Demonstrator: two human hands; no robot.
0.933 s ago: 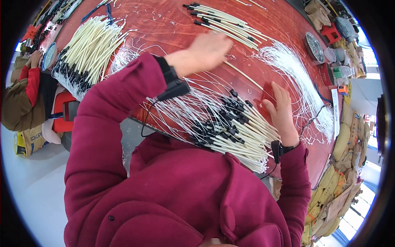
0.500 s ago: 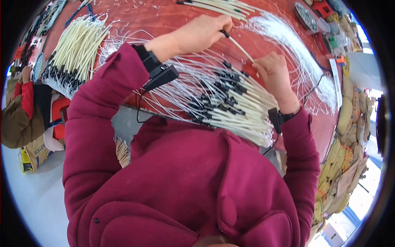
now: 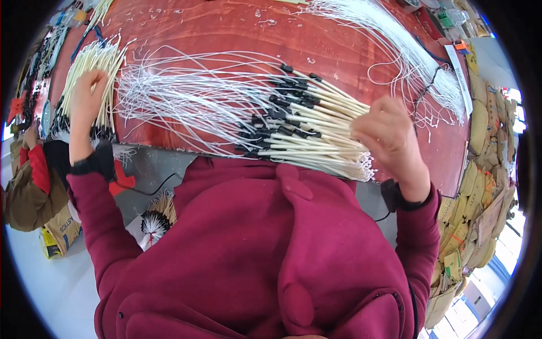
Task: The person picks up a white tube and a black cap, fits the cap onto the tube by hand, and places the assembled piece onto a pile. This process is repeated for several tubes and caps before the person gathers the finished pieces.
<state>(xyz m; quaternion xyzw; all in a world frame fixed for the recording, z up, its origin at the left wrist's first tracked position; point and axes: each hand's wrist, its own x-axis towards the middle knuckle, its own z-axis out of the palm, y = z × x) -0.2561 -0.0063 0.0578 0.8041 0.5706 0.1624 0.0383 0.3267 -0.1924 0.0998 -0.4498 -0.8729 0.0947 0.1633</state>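
At the far left, my left hand is over a bundle of thin cream rods with black end pieces. Its thumb and forefinger look apart, and I see nothing held; the other fingers are curled and partly hidden. On the right, my right hand has its fingers bent together beside the right ends of a second pile of cream rods. Whatever lies between those fingertips is hidden. This pile's rods carry black clips at their left ends, from which loose white cords fan out leftward.
A red tabletop carries the piles. A long hank of white cord curves along the back right. Filled sacks are stacked beyond the table's right edge. At the left, another person's red sleeve shows. Bundled rods stand below the table.
My left hand has gone from the far middle to the left bundle. The rod stretched between both hands is no longer held up there. My right hand has come down slightly toward the pile.
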